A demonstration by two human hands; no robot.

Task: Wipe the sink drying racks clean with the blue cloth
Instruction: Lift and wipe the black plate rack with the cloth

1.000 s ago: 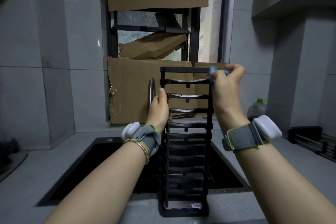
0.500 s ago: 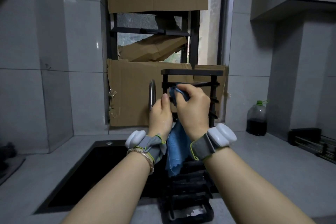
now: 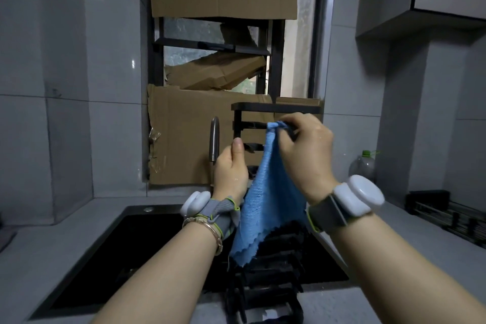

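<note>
View from a head-worn camera over a dark kitchen sink [image 3: 147, 244]; a black drying rack [image 3: 276, 107] stands on end at the sink's near edge, its long axis running from 6 o'clock up to 12 o'clock, with the rungs lying crosswise from 9 to 3. The left hand [image 3: 231, 168] is curled round the rack's left upright, thumb pointing to 12 o'clock, steadying it. The right hand [image 3: 305, 150] pinches the blue cloth [image 3: 271, 205] round a rung just under the top bar; the rest of the cloth hangs loose toward 6 o'clock, covering the middle rungs. The right hand is the nearer one to the wiping; the rungs not yet reached lie below it, toward 6 o'clock, so the next stroke probably slides sideways along this rung, then steps down.

A curved tap [image 3: 214, 139] stands at 9 o'clock of the left hand. No brand or writing can be read; the cardboard [image 3: 184, 134] behind the rack is plain, and the green-capped bottle [image 3: 364, 166] at 3 o'clock shows no label.
</note>
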